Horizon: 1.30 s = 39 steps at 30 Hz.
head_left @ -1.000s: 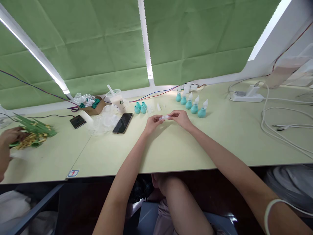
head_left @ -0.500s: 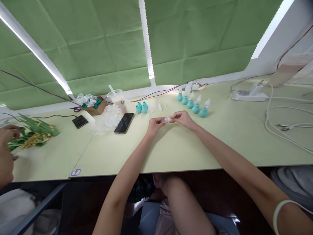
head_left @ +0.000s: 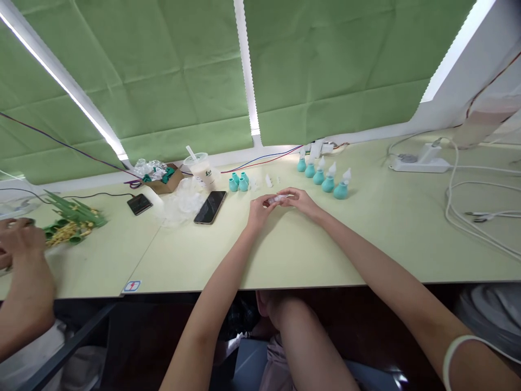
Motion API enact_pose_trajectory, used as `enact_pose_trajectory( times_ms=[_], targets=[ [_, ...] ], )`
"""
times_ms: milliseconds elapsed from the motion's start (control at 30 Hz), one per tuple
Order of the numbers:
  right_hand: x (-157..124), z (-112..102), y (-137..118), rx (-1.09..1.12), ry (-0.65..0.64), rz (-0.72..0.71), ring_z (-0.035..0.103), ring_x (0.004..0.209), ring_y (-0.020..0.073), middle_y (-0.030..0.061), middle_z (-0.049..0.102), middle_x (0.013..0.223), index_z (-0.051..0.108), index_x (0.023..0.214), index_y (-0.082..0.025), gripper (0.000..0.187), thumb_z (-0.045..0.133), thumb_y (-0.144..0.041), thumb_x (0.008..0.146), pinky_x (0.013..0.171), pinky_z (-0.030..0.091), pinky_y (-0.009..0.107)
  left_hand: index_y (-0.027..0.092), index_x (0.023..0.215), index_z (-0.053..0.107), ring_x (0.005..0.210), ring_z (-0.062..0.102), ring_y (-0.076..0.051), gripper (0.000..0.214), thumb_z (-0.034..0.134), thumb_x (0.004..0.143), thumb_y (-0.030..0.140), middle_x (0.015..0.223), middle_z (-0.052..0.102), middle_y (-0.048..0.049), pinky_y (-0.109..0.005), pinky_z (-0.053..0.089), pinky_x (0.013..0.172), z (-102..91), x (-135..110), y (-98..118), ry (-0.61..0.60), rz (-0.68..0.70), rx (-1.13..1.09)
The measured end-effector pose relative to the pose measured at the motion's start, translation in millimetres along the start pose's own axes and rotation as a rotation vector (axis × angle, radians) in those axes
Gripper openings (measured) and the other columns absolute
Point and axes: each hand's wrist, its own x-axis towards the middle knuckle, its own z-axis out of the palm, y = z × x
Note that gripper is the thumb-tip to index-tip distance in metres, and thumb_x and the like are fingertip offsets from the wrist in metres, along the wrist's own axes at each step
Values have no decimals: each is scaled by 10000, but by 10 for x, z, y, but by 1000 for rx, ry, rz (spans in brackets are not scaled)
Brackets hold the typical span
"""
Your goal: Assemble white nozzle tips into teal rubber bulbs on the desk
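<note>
Between my two hands, over the middle of the table, is a small translucent white plastic piece (head_left: 276, 199). My left hand (head_left: 259, 209) pinches its left end, and my right hand (head_left: 299, 201) has its fingers closed on the right end. Fingertips cover much of it. Behind them lie small clear and white pieces (head_left: 268, 181). A cluster of several teal rubber bulbs (head_left: 238, 182) stands to the left of these. To the right, teal bulbs with clear pointed tips (head_left: 341, 189) stand upright in a slanting row.
A phone (head_left: 210, 207), crumpled clear plastic bags (head_left: 183, 202), a lidded drink cup (head_left: 199, 168) and a small cardboard box (head_left: 165, 183) are left of my hands. A co-worker's hand (head_left: 22, 239) is by green plastic parts (head_left: 75, 217). A power strip (head_left: 421, 164) with white cables lies right.
My right fingers have shifted further over the white piece, covering more of its right end. The co-worker's hand has moved nearer the front edge. The view has shifted slightly.
</note>
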Motion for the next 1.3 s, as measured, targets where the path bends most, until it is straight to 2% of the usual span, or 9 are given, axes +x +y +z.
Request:
enact_pose_trajectory(
  times_ms=[233,300,467,533,667,767,867,1133,1300],
  targets=[
    [3,-77,78,126,-139,182,656,850,169,49,701,913,678,875,-180,335,752,-396,630,877,510,340,223,1201,543,957,556,-207,401,573,816,330,1010,629,-86,-339,416,889,-73,-124,115,-195,200,382],
    [10,-123,67,163,-132,178,652,860,165,44,698,900,669,869,-181,318,753,-373,629,878,500,327,224,1266,478,1024,534,-228,480,581,811,338,1054,615,-91,-353,395,918,-168,-94,146,-156,243,488],
    [51,-185,54,168,-14,153,636,809,149,28,679,840,639,834,-192,285,720,-378,634,745,491,266,207,1186,530,1092,481,-256,384,353,860,109,1149,565,-115,-385,376,926,-589,355,59,204,71,776],
    [52,-183,48,128,-46,159,624,774,139,31,670,851,649,850,-191,288,703,-386,645,688,474,251,190,1159,552,1086,480,-258,451,314,814,24,1121,574,-121,-374,388,894,-743,606,2,164,-20,874],
    [20,-156,-2,68,-112,173,602,763,125,34,662,883,666,874,-197,304,685,-418,666,648,441,239,179,1052,617,1097,452,-300,326,493,769,76,1127,563,-140,-395,381,865,-885,954,-99,-36,-52,1009],
    [6,-143,-41,48,-126,157,593,767,121,28,659,866,666,872,-195,328,689,-445,662,656,425,237,185,905,661,1078,454,-314,178,606,738,156,1051,584,-139,-395,367,861,-888,1010,-185,-100,-69,1032],
    [13,-143,-48,38,-124,147,585,747,115,18,654,817,664,874,-185,352,704,-451,647,652,411,235,190,839,656,1067,461,-316,102,623,744,200,984,592,-133,-396,360,861,-867,951,-276,-47,-50,997],
    [40,-166,15,38,-136,154,585,759,106,14,655,845,662,880,-183,331,700,-430,664,683,409,231,205,915,602,889,521,-252,147,566,775,229,862,613,-86,-377,408,797,-796,716,-393,77,17,764],
    [48,-170,44,37,-139,130,596,779,116,21,665,877,666,888,-189,328,701,-428,666,730,431,248,222,1004,634,886,524,-236,238,559,779,212,951,634,-73,-383,420,836,-811,545,-253,219,84,641]
  ],
)
